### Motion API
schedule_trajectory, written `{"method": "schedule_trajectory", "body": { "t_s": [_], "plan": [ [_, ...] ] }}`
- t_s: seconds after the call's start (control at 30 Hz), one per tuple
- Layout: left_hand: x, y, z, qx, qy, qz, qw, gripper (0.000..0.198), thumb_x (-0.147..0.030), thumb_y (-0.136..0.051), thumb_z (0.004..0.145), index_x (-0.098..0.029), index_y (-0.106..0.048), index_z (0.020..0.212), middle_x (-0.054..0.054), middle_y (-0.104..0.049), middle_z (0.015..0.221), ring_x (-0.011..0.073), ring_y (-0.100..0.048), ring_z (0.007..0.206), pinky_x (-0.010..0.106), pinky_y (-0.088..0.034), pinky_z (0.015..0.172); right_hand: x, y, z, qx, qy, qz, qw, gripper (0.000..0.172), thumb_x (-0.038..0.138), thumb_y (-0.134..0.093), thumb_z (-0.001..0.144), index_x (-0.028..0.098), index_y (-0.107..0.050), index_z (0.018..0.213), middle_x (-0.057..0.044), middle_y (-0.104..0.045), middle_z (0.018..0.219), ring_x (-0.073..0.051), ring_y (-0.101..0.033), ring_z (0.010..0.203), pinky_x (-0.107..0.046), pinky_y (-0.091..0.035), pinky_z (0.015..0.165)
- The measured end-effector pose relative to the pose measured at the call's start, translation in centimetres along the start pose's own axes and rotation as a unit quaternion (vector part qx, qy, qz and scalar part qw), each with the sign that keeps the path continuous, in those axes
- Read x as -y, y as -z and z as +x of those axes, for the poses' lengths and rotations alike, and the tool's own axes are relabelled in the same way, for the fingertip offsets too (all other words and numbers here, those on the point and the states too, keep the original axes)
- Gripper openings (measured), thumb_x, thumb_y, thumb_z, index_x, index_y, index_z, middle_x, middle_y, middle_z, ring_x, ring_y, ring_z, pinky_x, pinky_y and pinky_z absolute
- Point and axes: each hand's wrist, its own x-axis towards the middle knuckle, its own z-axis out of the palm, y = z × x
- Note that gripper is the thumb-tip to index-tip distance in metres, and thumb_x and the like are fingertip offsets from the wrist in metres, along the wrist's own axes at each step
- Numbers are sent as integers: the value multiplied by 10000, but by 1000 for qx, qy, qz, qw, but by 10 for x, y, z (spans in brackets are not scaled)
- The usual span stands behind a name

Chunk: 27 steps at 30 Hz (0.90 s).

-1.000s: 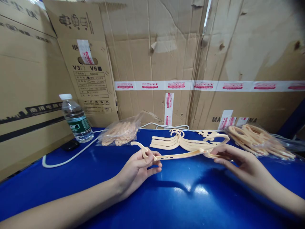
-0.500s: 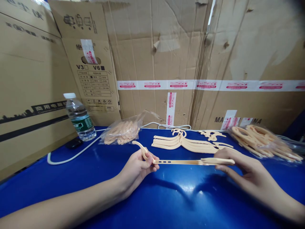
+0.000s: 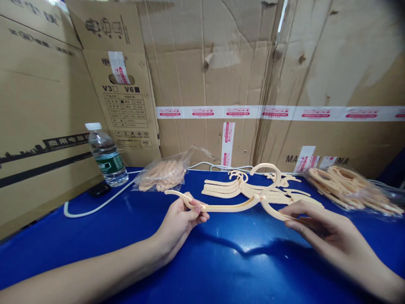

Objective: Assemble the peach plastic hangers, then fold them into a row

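Your hands working above a blue tabletop (image 3: 221, 270), whose far edge runs along the foot of upright cardboard (image 3: 205, 143). Room for moving lies on the near side, where the surface stretches between and below your forearms; the far side is tighter, with a bottle (image 3: 110, 164) and a bagged bundle (image 3: 163, 175) at left, a row of flat hangers (image 3: 221, 188) at centre and a second bagged bundle (image 3: 351, 188) at right. The hanger (image 3: 232, 208) is raised over the middle, its shadow falling nearer on the blue. It is pale cream, with two curved arms meeting at a junction and a large hook rising above. Your left hand (image 3: 182, 221) pinches its left end, a small curved piece (image 3: 174, 194) projecting from the same fingers; your right hand (image 3: 327, 234) grips its right arm, the end hidden by the fingers.
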Motion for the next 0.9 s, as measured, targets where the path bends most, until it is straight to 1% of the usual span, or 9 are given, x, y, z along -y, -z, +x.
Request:
{"method": "schedule_trajectory", "body": {
  "t_s": [0.17,0.3,0.37,0.47,0.5,0.57,0.67,0.77,0.9],
  "plan": [
    [-2,-1,-1,-5,-24,24,999,268,-272,-851,644,-146,-622,705,28,-674,796,160,-647,787,238,-503,702,0,0,4,-54,-64,19,996,270,507,-621,861,242,-671,879,-57,-695,875,-217,-668,754,-251,-576,594],
    [-3,-4,-15,66,-14,216,974,144,-301,-711,782,-173,-654,811,66,-697,845,196,-643,767,307,-507,706,-7,7,11,-45,-78,23,996,303,525,-588,872,239,-664,934,-58,-689,901,-226,-659,801,-267,-561,628],
    [-2,-5,-26,156,-81,358,917,78,-243,-626,828,-197,-674,869,79,-704,886,233,-643,835,354,-502,769,-11,10,13,-8,-74,22,997,287,500,-572,888,233,-652,954,-58,-686,904,-227,-652,811,-279,-550,650],
    [5,-4,-38,296,-271,492,773,241,-191,-621,802,-235,-694,1027,113,-672,1196,335,-551,1152,466,-398,999,-13,9,12,80,-74,16,994,247,438,-522,929,217,-633,922,-56,-676,852,-216,-640,777,-297,-534,670],
    [8,-3,-40,325,-307,518,729,299,-204,-637,797,-236,-686,1090,121,-632,1283,365,-496,1229,503,-340,1051,-12,8,12,108,-75,17,991,245,418,-499,943,213,-628,906,-55,-672,835,-212,-635,764,-300,-530,667],
    [14,-1,-41,344,-322,558,683,401,-278,-652,821,-233,-640,1219,128,-543,1395,399,-415,1312,547,-265,1091,-10,5,10,149,-83,18,985,247,385,-468,957,206,-616,870,-55,-669,819,-206,-625,750,-307,-523,669],
    [19,3,-40,339,-294,573,685,525,-403,-645,848,-240,-556,1340,122,-473,1451,396,-402,1332,541,-251,1104,-8,2,8,170,-87,-15,981,215,350,-500,935,202,-604,819,-58,-665,809,-200,-607,727,-310,-506,653],
    [24,7,-37,340,-278,567,697,585,-461,-645,841,-247,-526,1373,126,-514,1418,386,-475,1278,518,-277,1100,-5,2,9,188,-60,-61,978,162,304,-549,897,202,-614,790,-58,-652,817,-198,-591,729,-308,-485,655],
    [32,16,-35,323,-300,579,686,585,-488,-655,826,-282,-538,1361,112,-485,1445,400,-460,1285,525,-284,1097,-2,6,9,220,-31,-68,973,114,233,-555,885,206,-632,805,-49,-639,847,-190,-589,772,-296,-473,697]
  ]
}}
